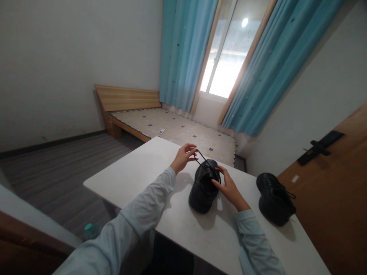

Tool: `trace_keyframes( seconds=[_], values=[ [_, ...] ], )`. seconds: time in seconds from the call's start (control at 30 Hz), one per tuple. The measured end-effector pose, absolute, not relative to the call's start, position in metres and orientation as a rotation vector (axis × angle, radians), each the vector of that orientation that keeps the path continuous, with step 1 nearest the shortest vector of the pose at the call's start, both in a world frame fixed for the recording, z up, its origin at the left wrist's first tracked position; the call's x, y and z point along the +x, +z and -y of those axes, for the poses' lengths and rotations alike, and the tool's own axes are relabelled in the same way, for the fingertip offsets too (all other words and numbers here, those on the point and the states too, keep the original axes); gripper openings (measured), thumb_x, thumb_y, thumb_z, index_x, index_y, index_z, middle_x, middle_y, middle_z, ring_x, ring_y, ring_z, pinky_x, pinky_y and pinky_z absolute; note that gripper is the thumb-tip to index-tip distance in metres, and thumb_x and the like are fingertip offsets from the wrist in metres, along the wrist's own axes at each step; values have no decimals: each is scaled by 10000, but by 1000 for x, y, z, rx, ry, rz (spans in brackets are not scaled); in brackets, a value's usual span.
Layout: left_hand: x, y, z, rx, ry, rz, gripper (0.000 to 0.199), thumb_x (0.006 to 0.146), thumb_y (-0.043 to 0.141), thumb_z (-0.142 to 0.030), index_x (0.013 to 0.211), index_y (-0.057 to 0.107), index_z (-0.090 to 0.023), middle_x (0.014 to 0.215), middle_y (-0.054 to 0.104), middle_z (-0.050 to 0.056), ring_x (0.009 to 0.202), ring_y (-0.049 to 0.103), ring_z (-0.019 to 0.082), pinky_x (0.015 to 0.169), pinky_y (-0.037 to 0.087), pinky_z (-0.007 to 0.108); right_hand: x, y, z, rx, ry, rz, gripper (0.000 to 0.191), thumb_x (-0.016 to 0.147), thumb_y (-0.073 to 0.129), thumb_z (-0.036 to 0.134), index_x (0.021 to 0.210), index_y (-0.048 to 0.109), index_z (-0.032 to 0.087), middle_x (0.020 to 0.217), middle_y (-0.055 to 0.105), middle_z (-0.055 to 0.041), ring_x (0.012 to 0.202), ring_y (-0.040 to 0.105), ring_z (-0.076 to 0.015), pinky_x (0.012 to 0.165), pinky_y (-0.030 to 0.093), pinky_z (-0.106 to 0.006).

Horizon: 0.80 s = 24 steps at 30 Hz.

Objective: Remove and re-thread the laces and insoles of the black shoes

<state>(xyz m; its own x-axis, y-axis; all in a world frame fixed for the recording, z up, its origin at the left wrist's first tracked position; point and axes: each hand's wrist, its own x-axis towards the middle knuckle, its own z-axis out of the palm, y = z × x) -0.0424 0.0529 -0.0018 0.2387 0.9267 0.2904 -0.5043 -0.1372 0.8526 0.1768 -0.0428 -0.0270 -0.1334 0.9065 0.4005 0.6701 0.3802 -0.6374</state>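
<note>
Walls (71, 57): pale, left and right
Floor (43, 179): grey, plank-patterned, left
Bed (126, 127): far; wooden headboard (129, 99), patterned mattress (172, 123)
Window (225, 72): far, bright, between blue curtains (186, 49)
Table (137, 172): white, near
Door (329, 198): wooden, right

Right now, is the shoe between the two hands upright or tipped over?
Upright: the shoe rests on the table with its opening facing up.

The lace (203, 156) in your left hand (184, 158) is black, as are the near shoe (201, 199) below your grip and the far shoe (275, 202) to its right. Under your pale blue-grey sleeves (143, 206), the tabletop (137, 172) is white. Beyond your grip, the beige-grey mattress (180, 126) has dark and yellow marks; blue curtains (186, 49) carry dark specks.
</note>
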Motion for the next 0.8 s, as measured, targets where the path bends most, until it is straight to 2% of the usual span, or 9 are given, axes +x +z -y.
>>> trace_keyframes(
  seconds=[0.1, 0.23, 0.47, 0.67, 0.8],
  values=[
    [-42, -2, -54, 1180, 1334, -550, 387, 666, 710, -362, 945, 538, -157, 879, 581, 31, 677, 526, 82, 585, 502, 234, 177, -27, 43, -1359, 384, 1883, 630, 768, 594, 446, 1301, 352, 212, 1254, 512, -124, 1203, 466, -270, 1037, 326, -481],
    [-41, -2, -55, 1253, 1420, -663, 345, 668, 689, -378, 895, 561, -151, 874, 603, 33, 671, 521, 79, 543, 424, 181, 177, -26, 43, -1366, 384, 1878, 631, 766, 594, 447, 1299, 358, 206, 1256, 510, -127, 1206, 464, -271, 1041, 325, -477],
    [-43, 0, -56, 1334, 1401, -621, 350, 703, 650, -405, 935, 602, -147, 753, 625, 19, 604, 484, 68, 555, 368, 188, 176, -26, 43, -1343, 385, 1873, 626, 760, 601, 447, 1296, 367, 226, 1264, 504, -116, 1203, 468, -268, 1036, 332, -476],
    [-42, 3, -49, 1504, 1128, -567, 360, 765, 584, -439, 884, 679, -113, 681, 597, 30, 603, 482, 75, 553, 360, 190, 172, -22, 46, -1363, 426, 1853, 650, 762, 596, 432, 1316, 324, 226, 1278, 488, -121, 1218, 450, -272, 1021, 335, -494],
    [-37, 1, -48, 1662, 978, -613, 416, 782, 534, -490, 903, 678, -119, 653, 562, 12, 607, 490, 83, 527, 368, 177, 171, -21, 45, -1356, 478, 1801, 627, 755, 606, 460, 1284, 354, 238, 1261, 509, -107, 1200, 467, -270, 994, 363, -493]
  ],
)
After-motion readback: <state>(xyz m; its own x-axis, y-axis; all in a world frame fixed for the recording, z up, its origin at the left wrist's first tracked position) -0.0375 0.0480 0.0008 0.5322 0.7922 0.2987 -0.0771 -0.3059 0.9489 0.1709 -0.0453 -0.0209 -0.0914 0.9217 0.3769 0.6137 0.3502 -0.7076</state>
